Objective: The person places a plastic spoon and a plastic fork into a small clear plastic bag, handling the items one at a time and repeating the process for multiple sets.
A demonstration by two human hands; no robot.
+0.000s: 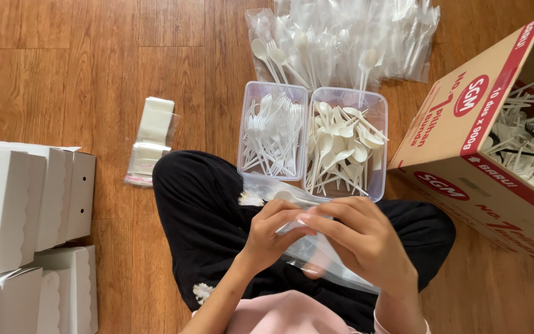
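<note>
I see left hand (pixel 270 232) pinching clear bag (pixel 316 250) over lap | right hand (pixel 366 238) closed on same bag, fingers across top | fork tub (pixel 272 131) and spoon tub (pixel 348 142) just ahead on floor | carton (pixel 465 136) at right

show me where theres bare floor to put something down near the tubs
Bare wood floor lies between the stack of small bags and the fork tub, running to the top left. It is crowded right of the spoon tub, against the cardboard box, and above, by the packed cutlery.
</note>
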